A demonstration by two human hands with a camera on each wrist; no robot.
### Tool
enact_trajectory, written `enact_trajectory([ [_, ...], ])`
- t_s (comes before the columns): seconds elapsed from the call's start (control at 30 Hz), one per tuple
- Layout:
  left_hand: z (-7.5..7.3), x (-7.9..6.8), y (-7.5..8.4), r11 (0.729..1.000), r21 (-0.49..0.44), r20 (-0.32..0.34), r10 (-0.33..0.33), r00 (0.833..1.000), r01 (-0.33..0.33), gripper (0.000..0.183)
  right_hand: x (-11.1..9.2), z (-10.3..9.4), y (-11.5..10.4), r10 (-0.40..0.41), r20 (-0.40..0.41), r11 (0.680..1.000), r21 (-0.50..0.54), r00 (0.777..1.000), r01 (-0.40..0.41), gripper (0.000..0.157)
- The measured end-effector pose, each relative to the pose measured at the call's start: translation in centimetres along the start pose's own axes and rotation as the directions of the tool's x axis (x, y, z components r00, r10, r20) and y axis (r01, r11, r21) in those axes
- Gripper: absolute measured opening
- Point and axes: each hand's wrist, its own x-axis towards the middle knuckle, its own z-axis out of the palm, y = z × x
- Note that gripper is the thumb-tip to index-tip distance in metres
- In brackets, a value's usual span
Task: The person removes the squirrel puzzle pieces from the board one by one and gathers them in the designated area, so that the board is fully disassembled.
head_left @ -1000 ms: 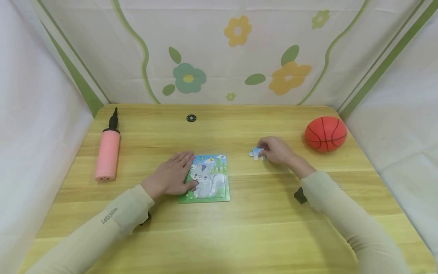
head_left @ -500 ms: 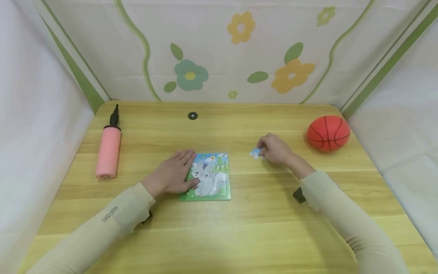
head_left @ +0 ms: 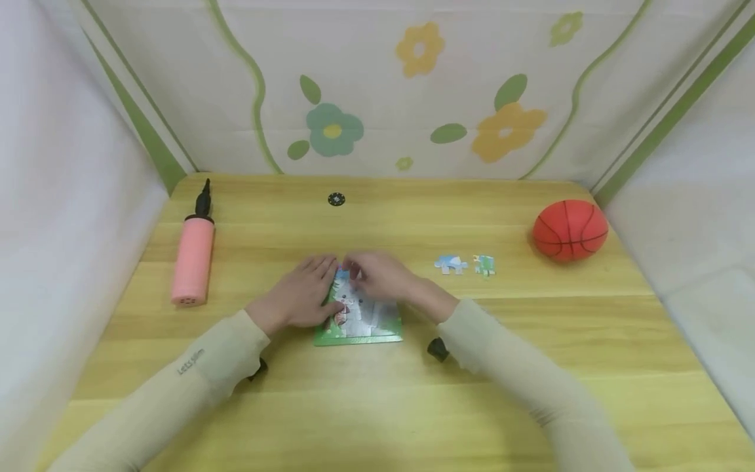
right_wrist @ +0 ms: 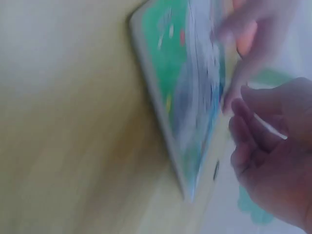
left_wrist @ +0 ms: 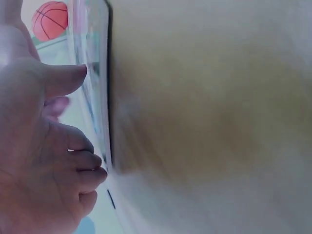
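A square jigsaw puzzle with a grey animal and a green lower border lies flat on the table. My left hand rests along its left side, fingers straight and together, thumb reaching over the picture. Above the puzzle's upper part is my right hand, its fingertips near the top left corner. In the right wrist view the thumb and loosely bent fingers of that hand show nothing between them. Two loose pieces, one blue and white and one mostly green, lie to the right of the puzzle.
A pink hand pump with a black nozzle lies at the left. Toward the back is a black round disc. A red toy basketball sits at the far right of the wooden table, with a flower-print cloth behind.
My right hand has left the blue and white piece and moved left over the puzzle, uncovering the green piece. My left hand stays at the puzzle's left side.
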Motion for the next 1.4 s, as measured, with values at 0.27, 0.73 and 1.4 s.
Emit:
enact_trajectory([
  [0.27,-0.6,-0.2,-1.4,0.997,-0.046,0.060,-0.057,0.997,0.060,0.091,1.9,2.1,-1.3,0.029,-0.009,0.990,-0.135,1.000,-0.030,0.036],
  [0.73,-0.4,-0.6,-2.2,0.995,-0.079,0.049,-0.065,0.997,0.068,0.097,2.5,2.8,-2.3,0.134,-0.002,0.983,-0.130,0.991,-0.134,0.040],
  [1.4,-0.8,0.0,-2.0,0.996,-0.018,0.083,-0.087,0.993,0.089,0.099,-0.6,-0.4,1.0,0.060,-0.079,0.983,0.179,0.995,-0.045,0.009],
])
